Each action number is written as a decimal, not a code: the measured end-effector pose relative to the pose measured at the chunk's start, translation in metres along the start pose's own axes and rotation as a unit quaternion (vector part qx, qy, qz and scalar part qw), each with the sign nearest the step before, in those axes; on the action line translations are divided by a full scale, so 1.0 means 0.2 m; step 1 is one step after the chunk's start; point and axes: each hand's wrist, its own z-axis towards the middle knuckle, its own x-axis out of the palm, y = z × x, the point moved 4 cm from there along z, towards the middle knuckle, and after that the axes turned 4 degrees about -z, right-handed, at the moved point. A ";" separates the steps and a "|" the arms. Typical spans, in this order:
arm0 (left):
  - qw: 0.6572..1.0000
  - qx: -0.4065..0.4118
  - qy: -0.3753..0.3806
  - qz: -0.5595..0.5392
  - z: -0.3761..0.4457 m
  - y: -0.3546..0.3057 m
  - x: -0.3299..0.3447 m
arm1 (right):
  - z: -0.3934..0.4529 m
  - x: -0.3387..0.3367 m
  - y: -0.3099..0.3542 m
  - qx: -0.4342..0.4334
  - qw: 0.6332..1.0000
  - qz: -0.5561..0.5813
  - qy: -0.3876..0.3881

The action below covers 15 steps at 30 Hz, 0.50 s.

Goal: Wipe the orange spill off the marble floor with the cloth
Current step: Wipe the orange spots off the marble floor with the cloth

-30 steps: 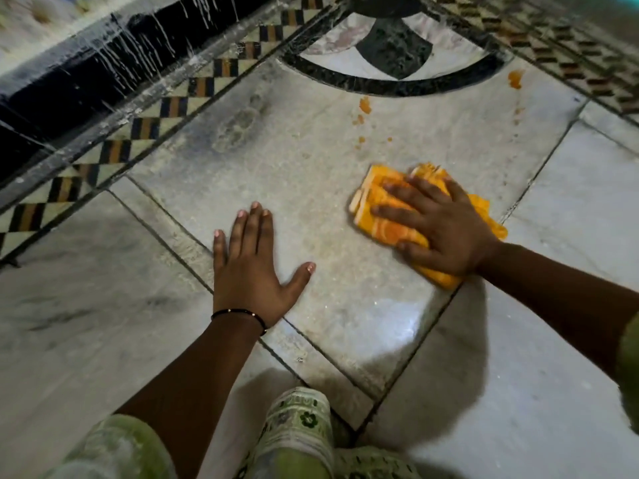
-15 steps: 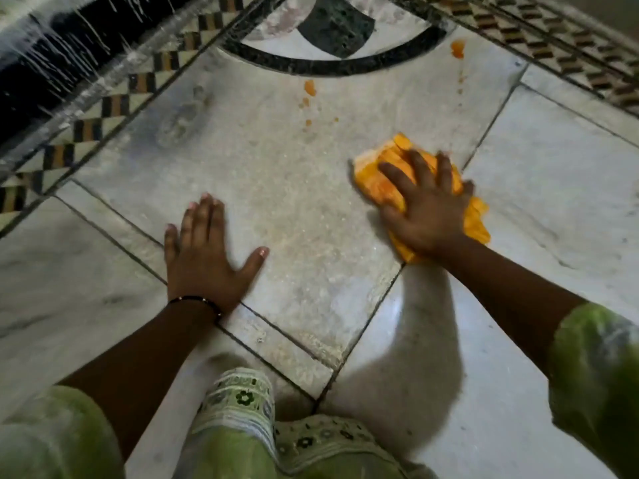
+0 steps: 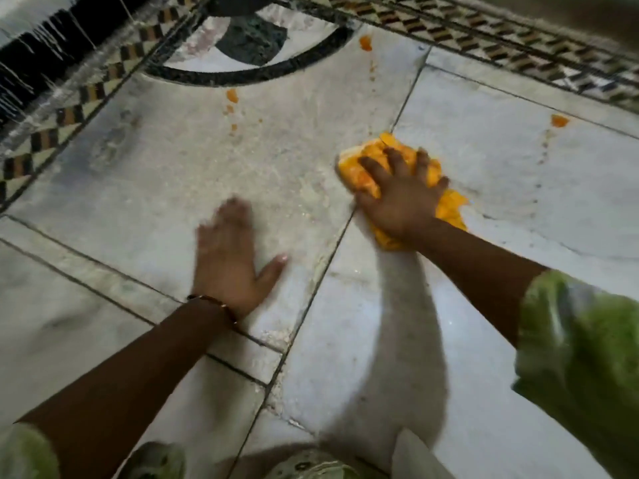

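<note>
My right hand (image 3: 401, 198) presses flat on a crumpled orange-yellow cloth (image 3: 449, 209) lying on the marble floor (image 3: 173, 174), across a joint between two slabs. My left hand (image 3: 231, 261) rests palm down on the floor to the left, fingers spread, holding nothing; it is motion-blurred. Orange spill spots remain farther away: a small trail (image 3: 231, 96) beyond the left hand, a blob (image 3: 365, 43) by the black inlaid arc, and another blob (image 3: 559, 121) on the right slab with faint drips below it.
A black arc inlay with a dark shape (image 3: 249, 39) lies at the top centre. Patterned mosaic borders (image 3: 501, 32) run along the top right and the left side. A black wall base (image 3: 41, 53) stands at upper left. My green-clothed knees (image 3: 311, 464) sit at the bottom.
My right hand has slid the cloth to the right, onto the slab joint. My left hand has shifted rightward too. The view has swung, bringing a spot on the right slab into sight.
</note>
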 end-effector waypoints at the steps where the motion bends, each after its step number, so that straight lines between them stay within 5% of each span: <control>1: 0.999 0.043 0.018 0.010 0.03 -0.15 0.01 | 0.00 0.00 0.07 -0.016 1.000 -0.004 0.004; 7: 0.988 0.137 0.066 0.013 0.01 -0.60 0.01 | -0.46 0.04 -0.17 -0.196 0.977 -0.054 -0.069; 12: 0.972 0.196 0.118 0.058 0.00 -0.61 0.16 | -0.33 0.01 -0.57 0.016 0.998 -0.026 -0.048; 15: 0.965 0.222 0.125 0.061 0.02 -0.71 0.24 | -0.24 0.00 -0.48 0.029 0.999 -0.028 -0.017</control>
